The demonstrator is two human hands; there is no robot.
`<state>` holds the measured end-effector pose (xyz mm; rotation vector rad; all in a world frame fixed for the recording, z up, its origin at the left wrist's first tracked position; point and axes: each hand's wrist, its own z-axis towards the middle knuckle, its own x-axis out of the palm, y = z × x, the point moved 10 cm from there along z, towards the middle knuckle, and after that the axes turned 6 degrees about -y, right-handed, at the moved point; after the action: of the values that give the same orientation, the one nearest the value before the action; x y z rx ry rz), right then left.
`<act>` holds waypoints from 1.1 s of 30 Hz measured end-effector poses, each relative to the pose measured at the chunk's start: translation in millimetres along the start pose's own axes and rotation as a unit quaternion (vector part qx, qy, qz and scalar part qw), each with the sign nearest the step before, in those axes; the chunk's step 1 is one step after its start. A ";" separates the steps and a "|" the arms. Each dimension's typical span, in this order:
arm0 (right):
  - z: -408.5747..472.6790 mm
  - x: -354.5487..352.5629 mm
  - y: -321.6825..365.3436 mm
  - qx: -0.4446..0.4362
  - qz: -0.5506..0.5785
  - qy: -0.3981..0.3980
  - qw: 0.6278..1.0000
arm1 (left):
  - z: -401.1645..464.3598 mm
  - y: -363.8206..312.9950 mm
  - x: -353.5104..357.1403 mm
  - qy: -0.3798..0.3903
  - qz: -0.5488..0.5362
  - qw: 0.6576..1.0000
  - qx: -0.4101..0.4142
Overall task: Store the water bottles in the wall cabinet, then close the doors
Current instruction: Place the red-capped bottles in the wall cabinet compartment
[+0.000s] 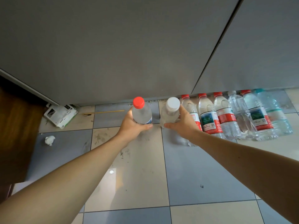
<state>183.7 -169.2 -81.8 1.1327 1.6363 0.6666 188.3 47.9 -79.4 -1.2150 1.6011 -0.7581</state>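
My left hand (131, 126) grips a clear water bottle with a red cap (141, 111), held upright above the tiled floor. Beside it, my right hand (182, 123) grips a clear bottle with a white cap (171, 110), also upright. The two bottles are a small gap apart. Right of my hands, several more water bottles (239, 115) stand in a row on the floor against the grey cabinet, most with red caps and red labels. The grey cabinet doors (129, 46) fill the upper view and look shut, with a dark seam (215, 49) between two panels.
A crumpled white box (60, 114) lies on the floor at the left by the cabinet base. A thin stick (105, 112) and a ball of white paper (50, 140) also lie there. Dark wooden furniture (14, 135) borders the left edge.
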 end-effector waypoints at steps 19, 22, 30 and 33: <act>-215.1 -193.2 309.2 0.007 0.030 0.011 0.999 | -213.8 -343.7 -105.7 -0.026 -0.002 1.000 -0.015; -250.0 -245.1 391.7 -0.012 0.034 0.005 0.999 | -251.8 -432.0 -131.3 -0.015 0.010 1.000 0.014; -331.5 -391.0 589.0 -0.079 0.031 -0.026 0.996 | -320.9 -661.7 -194.9 -0.004 0.021 0.995 0.097; -352.0 -436.0 663.3 -0.123 0.025 -0.033 0.992 | -338.6 -749.0 -220.0 -0.014 0.025 0.990 0.140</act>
<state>122.2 -259.5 779.6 1.0086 1.4287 0.8301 150.3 -0.8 769.2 -0.9745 1.4407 -0.8955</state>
